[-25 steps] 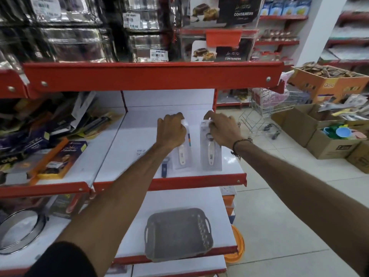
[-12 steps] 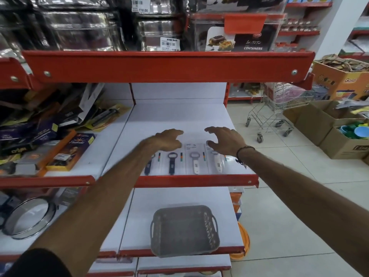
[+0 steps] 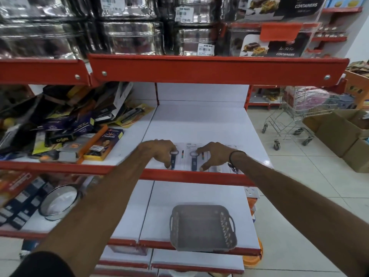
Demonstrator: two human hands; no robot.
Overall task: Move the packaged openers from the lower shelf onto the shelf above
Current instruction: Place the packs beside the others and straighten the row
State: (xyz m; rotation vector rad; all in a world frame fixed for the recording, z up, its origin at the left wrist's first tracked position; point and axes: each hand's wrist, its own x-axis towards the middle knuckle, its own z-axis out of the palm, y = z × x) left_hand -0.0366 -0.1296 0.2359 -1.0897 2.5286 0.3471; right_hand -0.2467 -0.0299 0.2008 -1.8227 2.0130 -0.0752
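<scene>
Both hands rest spread-fingered on the packaged openers (image 3: 193, 159), lying flat in a row at the front of the white shelf (image 3: 201, 124). The left hand (image 3: 159, 150) and right hand (image 3: 214, 155) press down, gripping nothing. A grey basket (image 3: 202, 228) sits on the shelf below.

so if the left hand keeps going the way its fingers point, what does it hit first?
The left hand points down and right at the dark-handled packaged opener lying flat on the white shelf. It would meet that package first; fingertips look at or nearly on it, depth unclear.

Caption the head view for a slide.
Both hands, left and right, rest on packaged openers lined along the white shelf front, above a grey basket.
</scene>
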